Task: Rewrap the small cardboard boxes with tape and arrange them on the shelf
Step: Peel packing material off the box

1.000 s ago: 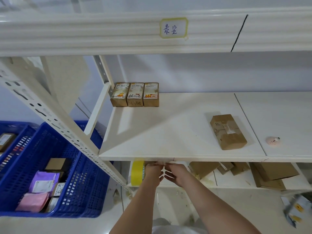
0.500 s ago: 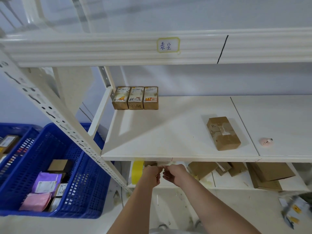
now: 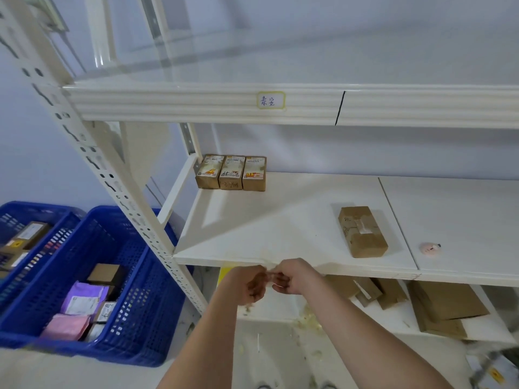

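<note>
Three small labelled cardboard boxes [image 3: 230, 172] stand side by side at the back left of the white shelf board [image 3: 280, 220]. A taped brown box [image 3: 362, 231] lies alone near the board's front right. My left hand [image 3: 250, 284] and my right hand [image 3: 295, 279] meet just in front of the board's front edge. Their curled fingertips pinch a small thin piece between them that looks like tape; it is too small to make out. A yellow tape roll [image 3: 225, 272] peeks out behind my left hand on the lower shelf.
Two blue crates [image 3: 134, 304] with packets and boxes stand on the floor at the left. Flattened cardboard [image 3: 443, 304] lies on the lower shelf. A small pink object [image 3: 429, 247] sits on the right board. The perforated upright [image 3: 118, 189] rises beside the crates.
My hands came up from under the shelf edge and now sit in front of it, fingertips together. The view tilted upward. The boxes stayed put.
</note>
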Available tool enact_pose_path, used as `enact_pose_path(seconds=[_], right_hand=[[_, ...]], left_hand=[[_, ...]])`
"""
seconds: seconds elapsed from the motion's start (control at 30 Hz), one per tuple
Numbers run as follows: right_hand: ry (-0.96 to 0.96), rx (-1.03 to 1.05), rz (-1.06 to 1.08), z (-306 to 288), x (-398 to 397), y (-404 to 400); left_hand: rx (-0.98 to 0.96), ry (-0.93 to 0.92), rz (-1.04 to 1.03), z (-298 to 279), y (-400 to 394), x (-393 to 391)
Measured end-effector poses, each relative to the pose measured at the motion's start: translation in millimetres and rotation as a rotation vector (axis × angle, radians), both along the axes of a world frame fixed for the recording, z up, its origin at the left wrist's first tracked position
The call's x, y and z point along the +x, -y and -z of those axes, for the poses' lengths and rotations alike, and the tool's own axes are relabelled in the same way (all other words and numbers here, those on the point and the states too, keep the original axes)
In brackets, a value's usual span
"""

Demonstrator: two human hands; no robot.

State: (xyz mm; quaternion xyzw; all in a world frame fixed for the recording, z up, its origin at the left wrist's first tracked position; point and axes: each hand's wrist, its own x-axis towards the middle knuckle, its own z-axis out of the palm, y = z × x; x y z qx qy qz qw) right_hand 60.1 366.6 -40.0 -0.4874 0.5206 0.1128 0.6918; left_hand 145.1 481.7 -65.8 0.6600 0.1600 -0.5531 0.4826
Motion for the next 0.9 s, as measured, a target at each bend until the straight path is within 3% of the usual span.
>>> enact_pose_path(seconds=[0.2, 0.37, 0.5, 0.57, 0.77, 0.9], right_hand=[[0.026, 0.024, 0.052, -11, 11, 3], [0.015, 0.121, 0.075, -23, 11, 15], [-0.02, 0.212, -0.007, -39, 2, 25], [-0.026, 0.191, -0.083, -48, -1, 31], [-0.056, 0.0, -0.209, -70, -18, 76], [-0.075, -0.08, -0.243, -80, -40, 116]], left_hand=[[0.075, 0.054, 0.034, -4, -7, 5], [-0.165, -0.093, -0.225, -26, 10, 15], [-0.131, -0.034, -0.098, -42, 36, 17], [-0.108, -0.015, -0.05, -48, 48, 12], [-0.294, -0.014, -0.271, -51, 77, 3], [-0.368, 0.012, -0.283, -58, 98, -6]])
